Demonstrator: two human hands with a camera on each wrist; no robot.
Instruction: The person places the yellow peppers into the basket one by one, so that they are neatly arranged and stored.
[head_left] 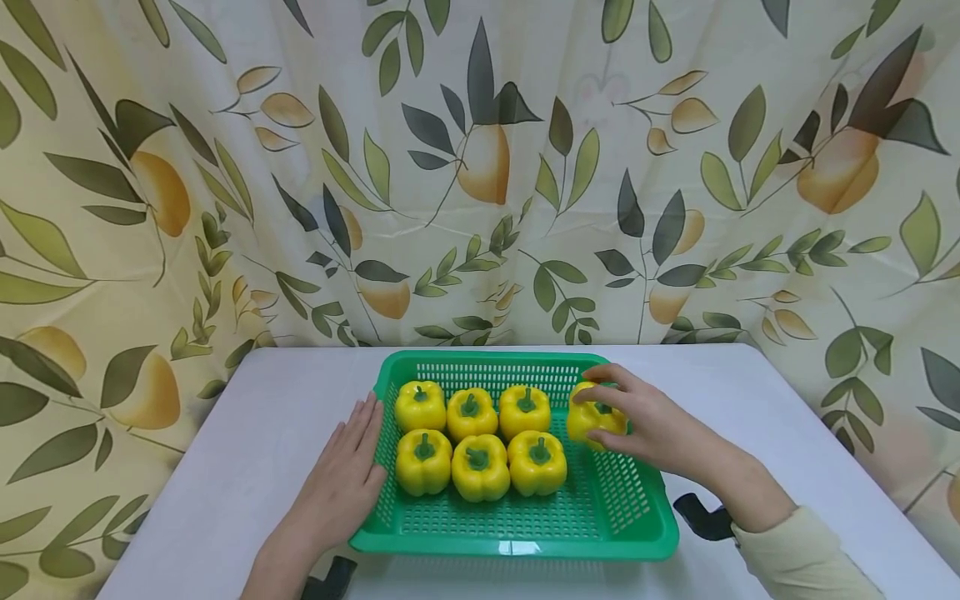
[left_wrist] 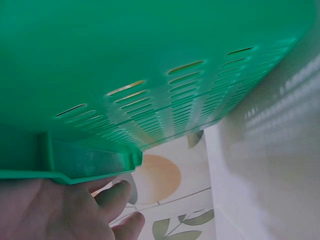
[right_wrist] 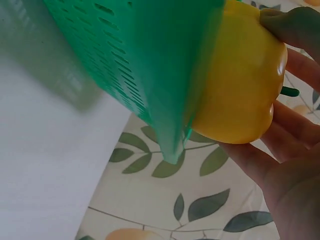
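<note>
My right hand (head_left: 645,421) grips a yellow bell pepper (head_left: 583,423) at the right side of the green plastic basket (head_left: 517,546). In the right wrist view this pepper (right_wrist: 240,75) shows above the basket's rim, with the thumb on one side and fingers on the other. Several more yellow peppers (head_left: 480,468) sit in two rows in the basket's left and middle part, green stems up. My left hand (head_left: 345,475) lies with straight fingers along the basket's left rim. The left wrist view shows its fingers (left_wrist: 117,200) against the rim's outer edge.
The basket stands on a white table (head_left: 247,433). Behind the table hangs a curtain (head_left: 480,250) printed with fruit and leaves. Slotted walls (left_wrist: 185,95) form the basket's sides. A black strap part (head_left: 705,517) shows below the right wrist.
</note>
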